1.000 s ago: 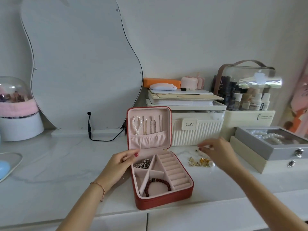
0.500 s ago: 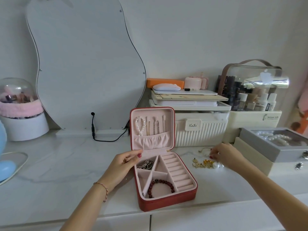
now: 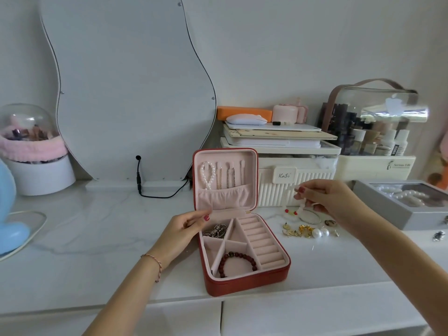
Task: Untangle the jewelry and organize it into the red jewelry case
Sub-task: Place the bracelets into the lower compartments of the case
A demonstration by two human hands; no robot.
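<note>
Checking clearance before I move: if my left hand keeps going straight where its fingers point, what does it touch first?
Probably the red jewelry case: your left hand already sits at its hinge-side corner, fingertips aimed toward the lid's pink pocket; depth is uncertain.

- red jewelry case [image 3: 244,283] — pale pink lining
- dark red bead bracelet [image 3: 237,263]
- gold earrings [image 3: 299,231] on the white marble-veined counter [image 3: 97,229]
- red-painted nails, left hand [image 3: 180,235]

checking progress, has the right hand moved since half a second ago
Yes. The right hand has risen from the loose jewelry pile toward the white ribbed box, lifting a white beaded piece.
</note>
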